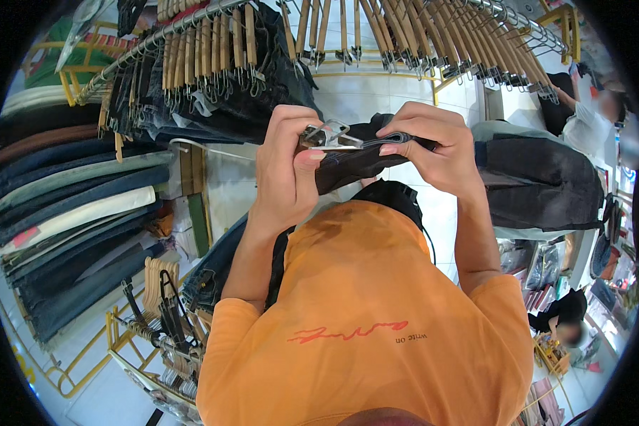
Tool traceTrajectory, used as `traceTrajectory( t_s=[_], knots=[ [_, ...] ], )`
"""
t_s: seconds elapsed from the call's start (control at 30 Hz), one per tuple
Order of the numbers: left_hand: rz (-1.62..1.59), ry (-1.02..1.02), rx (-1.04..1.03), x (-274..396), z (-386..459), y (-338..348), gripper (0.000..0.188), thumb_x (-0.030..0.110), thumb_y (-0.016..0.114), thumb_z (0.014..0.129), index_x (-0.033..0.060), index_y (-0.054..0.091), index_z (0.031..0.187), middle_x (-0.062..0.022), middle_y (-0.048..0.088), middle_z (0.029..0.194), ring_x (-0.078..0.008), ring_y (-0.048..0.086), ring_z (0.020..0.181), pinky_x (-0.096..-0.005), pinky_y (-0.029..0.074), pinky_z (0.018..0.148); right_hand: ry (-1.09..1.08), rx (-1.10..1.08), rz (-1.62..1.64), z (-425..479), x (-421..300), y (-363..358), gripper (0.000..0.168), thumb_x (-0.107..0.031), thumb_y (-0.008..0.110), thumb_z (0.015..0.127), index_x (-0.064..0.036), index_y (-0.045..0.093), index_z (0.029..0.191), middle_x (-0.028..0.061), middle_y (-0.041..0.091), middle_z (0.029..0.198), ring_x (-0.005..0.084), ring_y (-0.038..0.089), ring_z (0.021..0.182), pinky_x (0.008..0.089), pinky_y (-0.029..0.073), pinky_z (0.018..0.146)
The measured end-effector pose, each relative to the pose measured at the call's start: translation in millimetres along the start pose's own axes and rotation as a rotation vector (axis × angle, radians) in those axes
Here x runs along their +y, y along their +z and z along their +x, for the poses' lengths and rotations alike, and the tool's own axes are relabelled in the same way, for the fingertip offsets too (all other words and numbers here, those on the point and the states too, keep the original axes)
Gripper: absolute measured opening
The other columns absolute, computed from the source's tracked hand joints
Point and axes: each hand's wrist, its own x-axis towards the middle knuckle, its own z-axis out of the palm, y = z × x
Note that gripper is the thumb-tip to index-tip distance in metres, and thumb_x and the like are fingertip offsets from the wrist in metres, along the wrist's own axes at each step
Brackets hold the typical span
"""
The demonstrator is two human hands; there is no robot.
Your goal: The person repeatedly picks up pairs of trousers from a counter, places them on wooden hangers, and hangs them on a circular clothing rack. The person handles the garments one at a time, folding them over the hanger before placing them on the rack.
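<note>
My left hand [285, 170] grips a metal hanger clip [334, 137] between thumb and fingers, in front of my chest. The clip's jaw end meets the folded top edge of a dark garment [341, 173]; whether it is clamped there I cannot tell. On the other side, my right hand [434, 141] pinches the layered fold of that garment between thumb and fingertips. The cloth hangs below both hands, partly hidden by them. Most of the hanger the clip belongs to is covered by my left hand.
Ahead runs a metal rail [191, 24] with many wooden clip hangers [426, 34] and dark trousers [277, 69]. Stacked jeans [80, 213] lie left. Dark trousers [543, 178] lie right. A yellow-framed rack [112, 335] holds hangers behind left. Two people [586, 122] are at right.
</note>
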Motion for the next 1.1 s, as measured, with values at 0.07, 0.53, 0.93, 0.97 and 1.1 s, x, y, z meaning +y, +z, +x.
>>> traceTrajectory(
  t_s=[0.07, 0.53, 0.93, 0.97, 1.1],
  knots=[
    [0.063, 0.017, 0.036, 0.6, 1.3, 3.9, 0.021, 0.018, 0.058, 0.103, -0.0013, 0.060, 0.111, -0.0163, 0.062, 0.104, -0.0264, 0.062, 0.073, -0.0346, 0.050, 0.066, 0.006, 0.011, 0.014, -2.1, 0.9, 1.4, 0.013, -0.003, 0.081, 0.081, 0.001, 0.077, 0.093, 0.0086, 0.068, 0.080, 0.0206, 0.061, 0.067, 0.0315, 0.045, 0.061],
    [0.375, 0.196, -0.134, 10.7, 27.5, 11.0, 0.016, 0.011, 0.072, 0.089, 0.0018, 0.063, 0.100, -0.0108, 0.063, 0.095, -0.0321, 0.063, 0.065, -0.0384, 0.050, 0.056, -0.224, 0.158, -0.011, 2.6, 2.6, 13.0, 0.022, 0.000, 0.085, 0.077, -0.002, 0.078, 0.098, 0.0104, 0.069, 0.078, 0.0243, 0.064, 0.063, 0.0326, 0.048, 0.056],
    [0.388, 0.158, 0.184, -7.9, -9.7, 32.4, 0.046, 0.011, 0.087, 0.084, 0.0004, 0.060, 0.120, -0.0159, 0.064, 0.110, -0.0251, 0.068, 0.087, -0.0328, 0.056, 0.067, 0.063, -0.086, -0.066, -20.7, 20.7, 30.8, 0.041, -0.002, 0.076, 0.085, -0.003, 0.069, 0.125, 0.0217, 0.072, 0.088, 0.0411, 0.071, 0.078, 0.0444, 0.055, 0.066],
    [0.403, 0.154, 0.278, -16.6, -27.1, 36.6, 0.044, 0.011, 0.084, 0.088, -0.0001, 0.059, 0.122, -0.0161, 0.063, 0.110, -0.0240, 0.067, 0.091, -0.0316, 0.056, 0.071, 0.041, -0.074, -0.109, -21.6, 23.0, 30.9, 0.037, 0.001, 0.075, 0.085, -0.001, 0.070, 0.122, 0.0212, 0.074, 0.091, 0.0382, 0.074, 0.079, 0.0410, 0.057, 0.067],
    [-0.213, -0.441, 0.527, -36.0, -99.1, 62.2, 0.027, 0.022, 0.068, 0.103, 0.0010, 0.059, 0.118, -0.0113, 0.062, 0.107, -0.0204, 0.064, 0.094, -0.0352, 0.057, 0.078, -0.001, -0.027, -0.112, -32.0, 32.5, 40.2, 0.033, -0.002, 0.077, 0.083, -0.002, 0.068, 0.115, 0.0185, 0.071, 0.082, 0.0373, 0.069, 0.072, 0.0446, 0.054, 0.063]
  ],
)
